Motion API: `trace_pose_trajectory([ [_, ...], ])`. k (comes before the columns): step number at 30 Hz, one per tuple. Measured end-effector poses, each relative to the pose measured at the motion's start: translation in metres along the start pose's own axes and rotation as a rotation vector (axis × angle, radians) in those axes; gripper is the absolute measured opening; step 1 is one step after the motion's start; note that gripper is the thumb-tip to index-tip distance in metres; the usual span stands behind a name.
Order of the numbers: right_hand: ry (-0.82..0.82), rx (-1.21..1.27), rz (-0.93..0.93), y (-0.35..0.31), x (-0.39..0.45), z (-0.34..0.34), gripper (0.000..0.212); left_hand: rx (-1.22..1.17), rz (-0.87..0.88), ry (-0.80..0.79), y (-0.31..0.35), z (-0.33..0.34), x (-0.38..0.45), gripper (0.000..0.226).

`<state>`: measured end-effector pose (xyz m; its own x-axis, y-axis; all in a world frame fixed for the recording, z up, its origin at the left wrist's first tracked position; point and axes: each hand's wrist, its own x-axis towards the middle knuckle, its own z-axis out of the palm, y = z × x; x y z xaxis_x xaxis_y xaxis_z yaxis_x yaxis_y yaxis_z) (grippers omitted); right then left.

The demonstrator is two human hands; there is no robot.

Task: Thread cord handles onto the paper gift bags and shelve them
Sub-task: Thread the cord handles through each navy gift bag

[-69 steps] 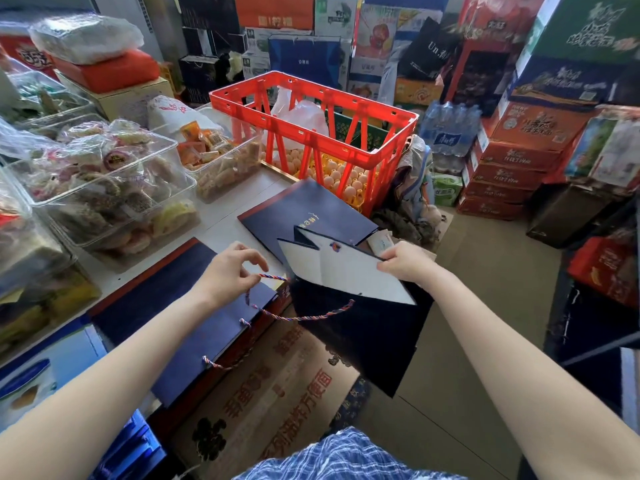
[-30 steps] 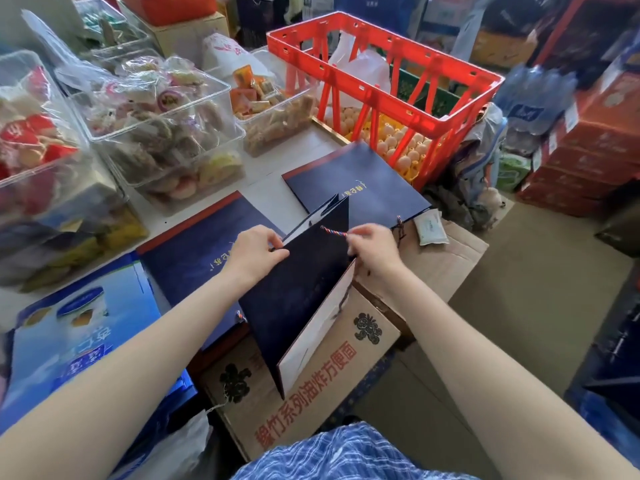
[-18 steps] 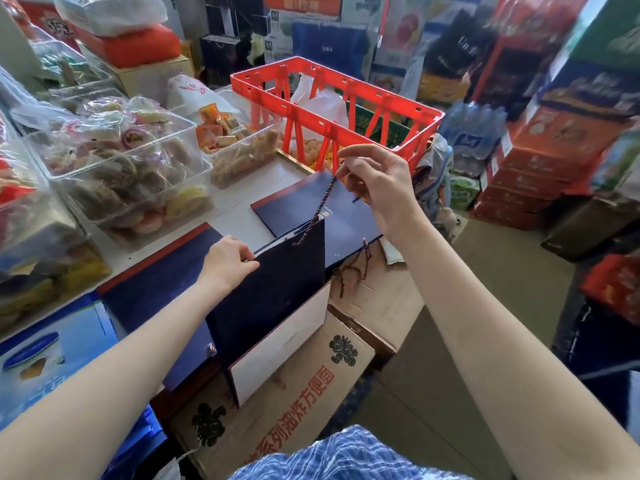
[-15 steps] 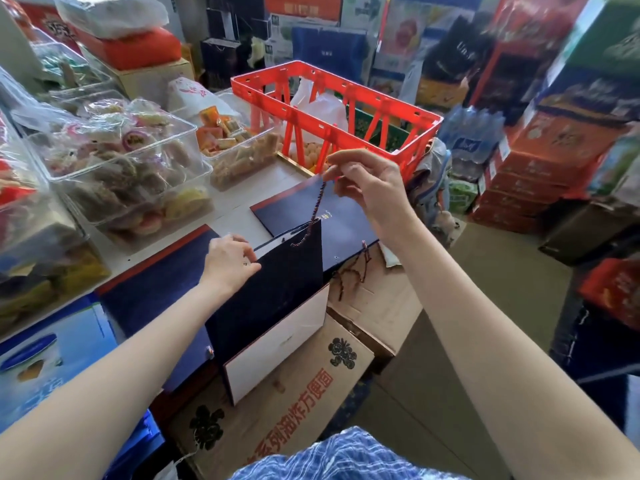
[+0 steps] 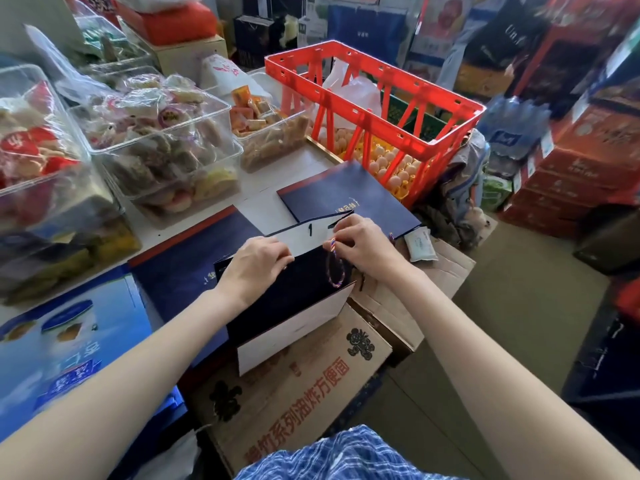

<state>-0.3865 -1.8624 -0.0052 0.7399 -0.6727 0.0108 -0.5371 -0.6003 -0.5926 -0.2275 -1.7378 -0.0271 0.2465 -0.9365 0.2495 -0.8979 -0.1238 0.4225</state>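
A dark navy paper gift bag (image 5: 284,299) with a white inside stands half open in front of me, its mouth facing up. My left hand (image 5: 256,265) grips the bag's near top edge. My right hand (image 5: 363,244) pinches the multicoloured cord (image 5: 335,268) at the bag's right top corner; a loop of the cord hangs down the bag's front. Two more flat navy bags lie on the counter, one (image 5: 343,202) behind the hands and one (image 5: 187,268) to the left.
Clear plastic bins of snacks (image 5: 159,140) crowd the counter at left. A red crate (image 5: 374,109) sits over egg trays behind the bags. Cardboard boxes (image 5: 298,379) lie below the bag, with a blue box (image 5: 62,348) at lower left and stacked cartons at right.
My right hand came down from head height with the cord to the bag's top corner. The cord now hangs as a short loop on the bag's front. My left hand kept its hold.
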Motion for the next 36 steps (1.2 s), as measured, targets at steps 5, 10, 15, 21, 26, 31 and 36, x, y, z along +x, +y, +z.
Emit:
trace_pose_trajectory([
  [5, 0.095, 0.344, 0.163, 0.005, -0.006, -0.007, 0.028, -0.177, -0.070, -0.090, 0.007, -0.003, 0.005, 0.012],
  [10, -0.092, 0.355, 0.354, 0.016, -0.020, 0.002, 0.019, -0.261, -0.060, -0.285, 0.013, 0.024, 0.000, 0.013],
  [15, -0.263, 0.127, 0.326, 0.026, -0.038, 0.034, 0.014, -0.233, -0.068, -0.354, 0.013, 0.051, -0.006, 0.015],
  [21, -0.168, -0.055, 0.384, 0.042, -0.038, 0.064, 0.020, -0.077, -0.065, -0.370, -0.001, 0.065, -0.023, 0.019],
  [26, -0.216, 0.033, 0.350, 0.039, -0.038, 0.072, 0.028, -0.074, -0.176, -0.383, -0.007, 0.076, -0.035, 0.018],
  [31, -0.071, 0.121, 0.295, 0.034, -0.038, 0.069, 0.020, -0.050, -0.227, -0.333, -0.013, 0.071, -0.030, 0.020],
  [36, -0.152, 0.155, 0.273, 0.031, -0.038, 0.070, 0.018, -0.089, -0.233, -0.304, -0.016, 0.059, -0.020, 0.019],
])
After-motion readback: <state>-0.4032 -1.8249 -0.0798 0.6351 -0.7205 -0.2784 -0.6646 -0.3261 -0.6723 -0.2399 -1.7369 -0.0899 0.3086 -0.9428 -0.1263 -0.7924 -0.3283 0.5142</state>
